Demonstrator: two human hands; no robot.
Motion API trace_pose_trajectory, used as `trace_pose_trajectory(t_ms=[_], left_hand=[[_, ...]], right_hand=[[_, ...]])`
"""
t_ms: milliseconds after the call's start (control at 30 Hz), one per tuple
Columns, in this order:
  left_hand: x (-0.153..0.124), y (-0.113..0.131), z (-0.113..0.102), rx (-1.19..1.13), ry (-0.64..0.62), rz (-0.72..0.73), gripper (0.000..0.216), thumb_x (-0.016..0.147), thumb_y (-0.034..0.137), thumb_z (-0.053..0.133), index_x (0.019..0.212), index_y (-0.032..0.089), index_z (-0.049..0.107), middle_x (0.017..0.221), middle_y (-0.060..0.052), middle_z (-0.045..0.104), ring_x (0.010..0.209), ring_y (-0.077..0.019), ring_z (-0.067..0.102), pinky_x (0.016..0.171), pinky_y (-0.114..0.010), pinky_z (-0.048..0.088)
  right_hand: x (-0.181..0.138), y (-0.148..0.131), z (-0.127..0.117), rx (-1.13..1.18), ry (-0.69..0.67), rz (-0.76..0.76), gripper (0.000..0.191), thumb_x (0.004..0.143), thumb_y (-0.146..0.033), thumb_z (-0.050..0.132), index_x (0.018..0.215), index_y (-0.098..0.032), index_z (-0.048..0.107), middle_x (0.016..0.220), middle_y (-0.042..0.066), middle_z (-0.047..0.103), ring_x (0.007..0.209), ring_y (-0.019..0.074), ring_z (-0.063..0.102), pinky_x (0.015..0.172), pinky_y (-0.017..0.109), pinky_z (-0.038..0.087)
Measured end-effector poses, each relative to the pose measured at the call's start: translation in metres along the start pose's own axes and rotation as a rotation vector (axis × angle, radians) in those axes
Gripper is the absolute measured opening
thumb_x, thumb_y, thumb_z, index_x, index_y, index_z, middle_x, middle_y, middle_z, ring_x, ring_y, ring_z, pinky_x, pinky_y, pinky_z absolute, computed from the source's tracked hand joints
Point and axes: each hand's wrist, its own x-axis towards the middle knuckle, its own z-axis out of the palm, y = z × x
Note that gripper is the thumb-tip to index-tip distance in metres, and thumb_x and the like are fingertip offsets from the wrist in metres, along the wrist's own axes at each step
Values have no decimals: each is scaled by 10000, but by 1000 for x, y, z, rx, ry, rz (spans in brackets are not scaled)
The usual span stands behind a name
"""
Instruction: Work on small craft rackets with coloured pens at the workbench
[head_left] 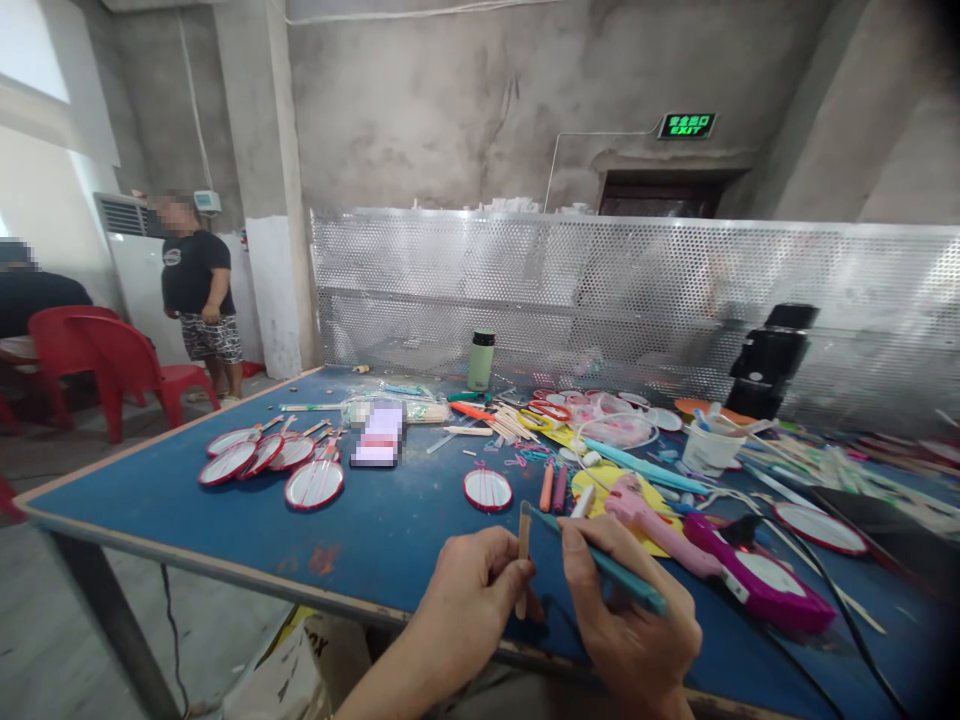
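Note:
My left hand [469, 590], near the front edge of the table, pinches a wooden craft stick [524, 540] upright between thumb and fingers. A teal pen [626, 577] is gripped in my right hand [637, 625], slanting up to the left. Its tip is close to the top of the stick; whether they touch I cannot tell. Just beyond my hands lies a round white disc with a red rim [487, 490]. A pink glue gun [656, 525] rests to the right of my right hand, by a purple-framed object [780, 585].
Several red-rimmed discs [315, 485] lie at left on the blue table [247, 540], beside a phone [379, 435]. Toward the back stand a green bottle [481, 360] and a white tub [711, 450]. Loose sticks [516, 424] and cables clutter the right. Behind is a perforated metal screen [420, 260].

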Motion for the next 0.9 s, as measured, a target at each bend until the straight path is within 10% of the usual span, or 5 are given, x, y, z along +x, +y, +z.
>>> trace_pose_trajectory(t_ms=[900], left_hand=[[0, 4, 0, -4, 14, -7, 298, 892, 393, 523, 742, 159, 630, 650, -48, 682, 592, -153, 571, 589, -245, 390]], right_hand=[[2, -3, -2, 40, -49, -31, 143, 864, -58, 610, 864, -200, 628, 697, -18, 658, 579, 97, 622, 600, 204, 506]])
